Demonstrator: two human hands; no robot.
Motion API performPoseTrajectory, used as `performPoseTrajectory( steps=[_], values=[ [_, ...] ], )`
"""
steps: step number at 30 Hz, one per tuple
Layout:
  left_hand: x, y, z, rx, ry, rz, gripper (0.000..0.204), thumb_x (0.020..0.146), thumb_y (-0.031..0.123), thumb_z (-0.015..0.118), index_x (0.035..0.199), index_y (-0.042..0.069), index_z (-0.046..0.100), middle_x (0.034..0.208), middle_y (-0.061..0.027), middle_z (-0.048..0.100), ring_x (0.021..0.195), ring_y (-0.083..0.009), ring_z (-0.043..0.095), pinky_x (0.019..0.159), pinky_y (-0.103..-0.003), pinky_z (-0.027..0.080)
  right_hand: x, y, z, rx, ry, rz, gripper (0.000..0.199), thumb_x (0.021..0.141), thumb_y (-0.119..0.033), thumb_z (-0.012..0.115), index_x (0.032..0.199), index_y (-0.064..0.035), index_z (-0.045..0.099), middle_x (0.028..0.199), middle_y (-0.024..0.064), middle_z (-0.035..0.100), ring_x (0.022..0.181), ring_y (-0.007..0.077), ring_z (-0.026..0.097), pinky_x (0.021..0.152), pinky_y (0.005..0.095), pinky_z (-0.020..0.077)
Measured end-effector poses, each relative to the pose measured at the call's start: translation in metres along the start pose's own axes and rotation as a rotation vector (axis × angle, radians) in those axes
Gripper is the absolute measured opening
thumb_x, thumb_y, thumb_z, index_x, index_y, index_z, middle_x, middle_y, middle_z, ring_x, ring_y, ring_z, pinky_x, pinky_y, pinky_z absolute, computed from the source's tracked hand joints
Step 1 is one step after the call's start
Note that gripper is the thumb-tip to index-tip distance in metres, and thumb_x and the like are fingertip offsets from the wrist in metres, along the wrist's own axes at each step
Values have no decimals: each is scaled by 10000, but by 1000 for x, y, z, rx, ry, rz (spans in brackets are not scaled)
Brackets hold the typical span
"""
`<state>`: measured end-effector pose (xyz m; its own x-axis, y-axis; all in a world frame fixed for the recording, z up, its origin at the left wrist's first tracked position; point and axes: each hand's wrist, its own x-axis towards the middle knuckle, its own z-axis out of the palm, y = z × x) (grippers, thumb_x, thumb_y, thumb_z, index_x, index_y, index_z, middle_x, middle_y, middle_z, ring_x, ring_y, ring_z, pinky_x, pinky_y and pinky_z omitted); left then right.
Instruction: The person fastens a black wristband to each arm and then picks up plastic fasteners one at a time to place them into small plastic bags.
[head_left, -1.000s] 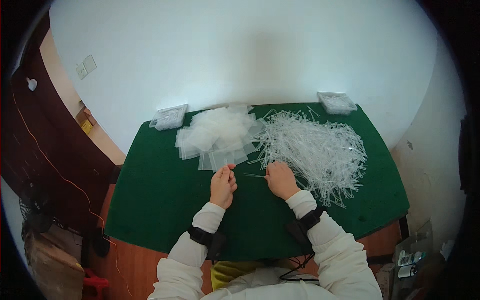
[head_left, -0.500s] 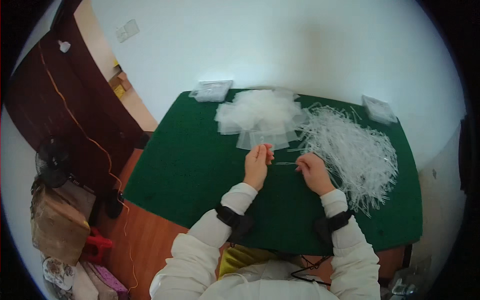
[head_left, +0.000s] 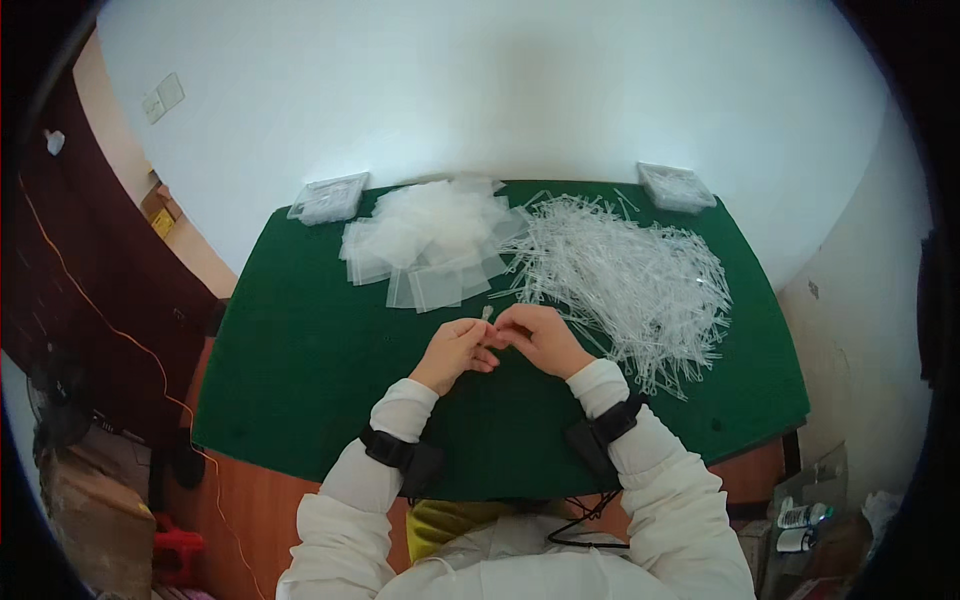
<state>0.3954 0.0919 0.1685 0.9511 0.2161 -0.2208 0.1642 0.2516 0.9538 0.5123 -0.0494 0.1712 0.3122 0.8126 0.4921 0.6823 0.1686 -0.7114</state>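
Observation:
My left hand (head_left: 460, 353) and my right hand (head_left: 543, 338) come together above the green tabletop, fingertips meeting. Between them a small bunch of thin clear plastic pieces (head_left: 487, 313) pokes up past the left fingers. The left thumb and forefinger are pinched on it, the other fingers curled loosely. My right fingers are bent and pressed against the left fingertips; what they grip is hidden. Just beyond the left hand lies a spread heap of flat clear plastic bags (head_left: 425, 240). Beyond the right hand is a big pile of thin clear plastic pieces, some with looped ends (head_left: 630, 285).
A clear box (head_left: 330, 200) stands at the table's far left corner, another clear box (head_left: 676, 188) at the far right. The green table (head_left: 290, 340) meets a white wall. A cardboard box (head_left: 95, 520) sits on the floor at left, and an orange cord (head_left: 130, 335) runs down there.
My hands, apart before, have come together. The right hand has brought its few clear pieces leftward to the left hand. The whole view has swung, shifting the table leftward in the picture.

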Motion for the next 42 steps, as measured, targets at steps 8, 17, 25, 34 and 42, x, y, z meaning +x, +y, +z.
performPoseTrajectory(
  steps=[8,17,25,34,42],
  values=[
    [-2,1,5,-128,-138,-52,245,942,244,406,929,34,533,705,-4,498,497,-60,317,448,-195,253,-3,7,3,360,194,259,226,735,-51,668,930,2,566,763,47,623,683,87,589,630,221,471],
    [-5,2,7,-204,-160,-68,241,942,241,405,929,31,523,675,12,459,520,-61,328,463,-196,261,-2,7,8,438,268,277,253,729,-28,671,969,15,602,775,50,639,696,81,594,637,219,481],
    [-6,4,9,-210,-188,-69,251,944,247,400,928,27,521,674,12,457,528,-65,353,465,-200,279,-2,4,7,263,295,187,176,733,-23,665,907,2,659,762,70,644,688,98,597,620,222,476],
    [-4,1,7,-261,-193,-101,250,941,264,416,924,40,526,663,28,450,507,-54,332,449,-192,260,-1,2,5,133,273,107,173,730,-21,661,903,-18,667,749,76,640,656,131,594,598,230,460],
    [-1,-5,9,-247,-193,-41,231,952,236,385,914,41,501,667,19,432,515,-60,303,468,-192,246,0,5,5,106,248,103,170,741,-21,655,910,-10,663,782,71,650,691,122,600,636,227,467]
  ],
)
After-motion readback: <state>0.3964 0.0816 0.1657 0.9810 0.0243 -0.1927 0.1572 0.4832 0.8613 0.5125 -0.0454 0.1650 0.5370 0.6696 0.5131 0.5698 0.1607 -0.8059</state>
